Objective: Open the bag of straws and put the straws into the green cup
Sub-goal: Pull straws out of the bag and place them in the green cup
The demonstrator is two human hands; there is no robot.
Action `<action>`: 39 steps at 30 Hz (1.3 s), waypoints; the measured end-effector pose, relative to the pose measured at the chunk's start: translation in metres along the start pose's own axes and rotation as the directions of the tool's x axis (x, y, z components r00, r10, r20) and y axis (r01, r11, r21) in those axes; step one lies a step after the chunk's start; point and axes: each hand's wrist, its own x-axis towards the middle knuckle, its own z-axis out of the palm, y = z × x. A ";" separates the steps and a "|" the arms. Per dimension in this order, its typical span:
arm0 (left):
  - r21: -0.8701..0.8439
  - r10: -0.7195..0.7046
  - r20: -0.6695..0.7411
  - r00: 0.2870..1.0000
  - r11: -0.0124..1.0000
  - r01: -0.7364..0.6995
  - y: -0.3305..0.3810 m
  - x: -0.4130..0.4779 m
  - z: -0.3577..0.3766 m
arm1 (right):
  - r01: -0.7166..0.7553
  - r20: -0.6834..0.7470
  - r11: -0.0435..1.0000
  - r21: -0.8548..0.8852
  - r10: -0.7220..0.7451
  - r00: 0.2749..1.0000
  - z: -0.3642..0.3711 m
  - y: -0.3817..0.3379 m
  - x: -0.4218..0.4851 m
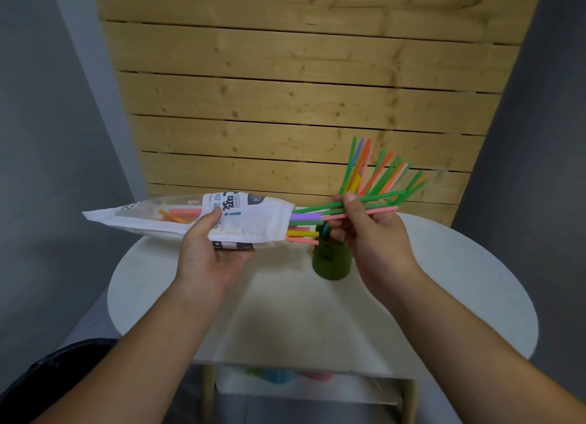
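The right hand [367, 230], at centre right of the frame, is closed in a pinch on a few green and pink straws [364, 205], thumb on top. They are held almost level, and their tail ends appear not yet clear of the bag mouth. At centre left the left hand [209, 249] is wrapped under the bag [241, 220], thumb pressed on its printed face. The bag is held off the table, lying sideways with its open end turned to the right. A cluster of loose ends [304, 225] — purple, green, yellow, pink — is seen poking from that opening. The green cup [331, 262] stands on the white table [444, 281] just below the right hand and is partly hidden by it. It is already crowded with a fan of standing straws [374, 173] leaning to the upper right.

Several slips can be expected from here. The loose ends could be dragged out along with the pinched straws and dropped on the table, more so if the bag mouth is tipped downward. The cup looks light and top-heavy — it could be toppled by a knock from the knuckles, or by new straws being forced against the leaning fan. The pinched straws could also splay and miss the rim.
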 end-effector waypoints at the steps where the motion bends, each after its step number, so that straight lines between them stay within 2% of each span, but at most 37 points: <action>1: -0.008 0.003 -0.003 1.000 1.000 -0.003 0.002 0.001 -0.001 | 0.018 -0.015 1.000 -0.005 -0.018 1.000 -0.004 -0.004 0.002; 12: -0.055 0.032 -0.022 0.999 0.998 -0.033 0.012 0.011 -0.010 | 0.048 -0.094 0.993 0.107 -0.038 0.995 -0.057 -0.032 0.022; 19: -0.053 0.050 -0.015 0.999 0.997 -0.051 0.010 0.016 -0.009 | 0.052 -0.246 0.992 0.112 -0.023 0.969 -0.104 -0.039 0.033; 22: -0.047 0.050 -0.013 0.999 0.998 -0.050 0.008 0.015 -0.008 | 0.103 -0.296 0.995 0.012 -0.095 0.950 -0.114 -0.043 0.034; 25: -0.038 0.040 -0.008 0.999 0.998 -0.040 0.006 0.014 -0.007 | 0.164 -0.302 0.969 -0.186 -0.216 0.928 -0.115 -0.047 0.036; 29: -0.041 0.026 -0.003 1.000 0.999 -0.026 0.005 0.012 -0.006 | 0.208 -0.198 0.883 -0.420 -0.313 0.929 -0.100 -0.047 0.036; 35: -0.030 0.008 0.002 1.000 1.000 -0.008 0.002 0.008 -0.004 | 0.159 -0.048 0.739 -0.655 -0.250 0.967 -0.062 -0.024 0.042; 39: 0.004 0.004 0.002 1.000 1.000 -0.004 0.002 0.005 -0.007 | 0.084 -0.072 0.802 -0.591 -0.156 0.985 -0.054 -0.005 0.052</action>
